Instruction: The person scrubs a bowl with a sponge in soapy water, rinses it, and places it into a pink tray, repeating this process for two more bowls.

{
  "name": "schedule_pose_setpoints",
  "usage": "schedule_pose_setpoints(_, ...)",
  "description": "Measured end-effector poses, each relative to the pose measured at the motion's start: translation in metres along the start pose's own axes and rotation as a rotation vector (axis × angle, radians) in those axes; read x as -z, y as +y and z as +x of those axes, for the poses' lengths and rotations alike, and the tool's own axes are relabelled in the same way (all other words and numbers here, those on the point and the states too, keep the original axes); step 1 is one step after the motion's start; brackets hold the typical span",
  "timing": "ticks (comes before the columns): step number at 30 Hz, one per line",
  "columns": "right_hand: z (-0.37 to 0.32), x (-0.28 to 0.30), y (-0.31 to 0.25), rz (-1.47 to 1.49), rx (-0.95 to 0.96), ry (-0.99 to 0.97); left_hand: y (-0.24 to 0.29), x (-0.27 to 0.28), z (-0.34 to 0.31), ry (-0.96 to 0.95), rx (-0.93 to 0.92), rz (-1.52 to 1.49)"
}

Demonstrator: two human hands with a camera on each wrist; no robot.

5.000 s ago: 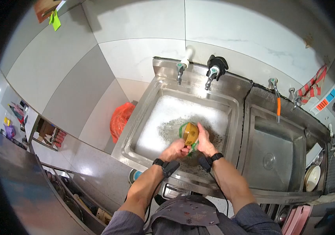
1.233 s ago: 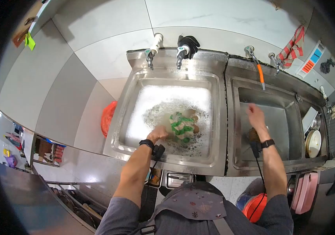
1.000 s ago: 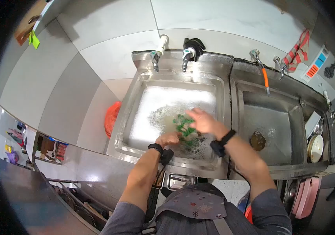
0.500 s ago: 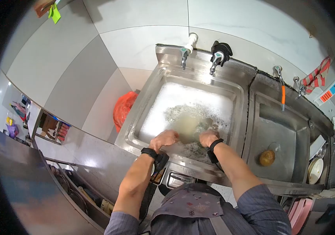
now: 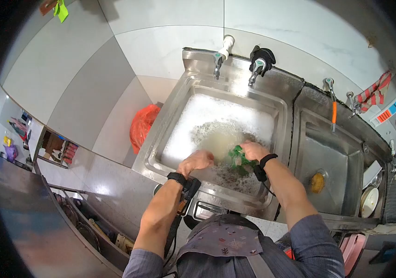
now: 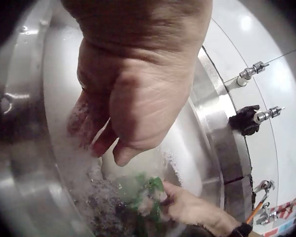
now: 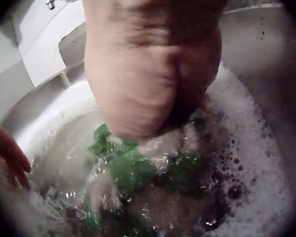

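Note:
My right hand (image 5: pixel 255 151) grips a wet green-and-white cloth (image 5: pixel 238 160) at the surface of the soapy water in the left sink (image 5: pixel 154 160). In the right wrist view the cloth (image 7: pixel 133 170) spreads in folds below the palm, and the fingertips are hidden. My left hand (image 5: pixel 197 161) hangs over the near left part of the same water, apart from the cloth. The left wrist view shows its loose fingers (image 6: pixel 86 123) reaching down into the suds with nothing seen in them. A golden-brown roundish object (image 5: pixel 317 183) lies in the right sink (image 5: pixel 332 157).
Two taps (image 5: pixel 217 67) stand behind the left sink, a black glove (image 5: pixel 263 58) over one of them. An orange hose (image 5: pixel 334 113) hangs from a tap above the right sink. Dishes (image 5: pixel 369 202) lean at the far right; a red plastic bag (image 5: pixel 143 127) is at the left.
Both hands held the golden-brown object and cloth over the left sink. The object then went into the right sink; my right hand came back, dipped in the water and now raises the cloth.

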State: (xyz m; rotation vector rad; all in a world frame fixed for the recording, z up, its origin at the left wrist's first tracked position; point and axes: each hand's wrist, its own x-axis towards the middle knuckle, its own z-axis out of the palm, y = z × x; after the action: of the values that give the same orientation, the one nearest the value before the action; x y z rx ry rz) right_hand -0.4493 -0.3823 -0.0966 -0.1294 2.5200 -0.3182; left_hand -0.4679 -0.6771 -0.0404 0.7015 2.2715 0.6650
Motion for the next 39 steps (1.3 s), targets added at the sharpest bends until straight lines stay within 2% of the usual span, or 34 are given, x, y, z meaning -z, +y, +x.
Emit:
schedule_pose_setpoints(1, -0.002, -0.004, 0.002, -0.104, -0.022, 0.079, -0.004, -0.005, 0.004, 0.022, 0.006, -0.028)
schedule_pose_setpoints(2, -0.001, -0.005, 0.004, -0.103, -0.021, 0.078, -0.009, -0.008, 0.007, 0.044, 0.013, -0.056)
schedule_pose_setpoints(4, -0.014, 0.012, -0.011, -0.207, -0.112, -0.142, -0.006, -0.007, 0.007, 0.022, 0.019, -0.054)
schedule_pose_setpoints(5, -0.008, 0.005, -0.01, -0.206, -0.11, -0.145, -0.003, -0.008, 0.006, -0.001, 0.02, -0.051)
schedule_pose_setpoints(7, 0.011, -0.009, -0.005, -0.402, -0.185, -0.097, 0.004, -0.008, 0.005, 0.006, 0.054, -0.052)
schedule_pose_setpoints(10, 0.01, -0.012, -0.003, -0.396, -0.226, -0.139, 0.008, -0.01, 0.003, 0.016, 0.062, -0.033)
schedule_pose_setpoints(11, 0.01, -0.013, -0.005, -0.4, -0.224, -0.137, 0.008, -0.01, 0.003, 0.021, 0.035, -0.012)
schedule_pose_setpoints(13, 0.009, -0.022, -0.006, -0.358, -0.194, -0.01, 0.006, -0.016, 0.007, 0.011, 0.033, -0.014)
schedule_pose_setpoints(18, -0.007, -0.011, -0.03, -0.502, -0.141, -0.113, 0.017, -0.016, 0.011, -0.015, 0.062, 0.03)
schedule_pose_setpoints(20, -0.01, -0.012, -0.038, -0.5, -0.121, 0.033, 0.023, -0.015, 0.013, -0.058, 0.09, -0.002)
schedule_pose_setpoints(21, -0.011, -0.011, -0.039, -0.501, -0.124, 0.034, 0.023, -0.017, 0.016, -0.058, 0.088, -0.002)
schedule_pose_setpoints(23, -0.011, -0.008, -0.043, -0.464, -0.061, 0.124, 0.022, -0.021, 0.02, -0.002, 0.033, 0.043)
schedule_pose_setpoints(27, -0.018, -0.002, -0.045, -0.361, -0.059, 0.179, 0.013, -0.031, 0.029, 0.03, -0.005, 0.029)
schedule_pose_setpoints(30, -0.018, 0.001, -0.036, -0.306, -0.051, 0.224, 0.014, -0.03, 0.03, 0.022, 0.073, -0.042)
schedule_pose_setpoints(32, -0.025, 0.012, -0.032, -0.192, -0.106, 0.14, 0.016, -0.028, 0.03, -0.081, 0.22, -0.088)
schedule_pose_setpoints(33, -0.024, 0.012, -0.025, -0.194, -0.106, 0.143, 0.015, -0.029, 0.032, -0.079, 0.219, -0.088)
schedule_pose_setpoints(35, -0.02, 0.008, -0.006, 0.07, -0.14, 0.253, 0.013, -0.032, 0.04, -0.105, 0.246, -0.26)
schedule_pose_setpoints(36, -0.031, 0.015, -0.011, 0.179, -0.143, 0.312, 0.02, -0.029, 0.039, -0.106, 0.242, -0.256)
schedule_pose_setpoints(38, -0.032, 0.019, -0.012, 0.203, -0.176, 0.287, 0.041, -0.024, 0.032, -0.108, 0.236, -0.561)
schedule_pose_setpoints(39, -0.03, 0.02, -0.011, 0.226, -0.204, 0.261, 0.043, -0.024, 0.035, -0.11, 0.231, -0.553)
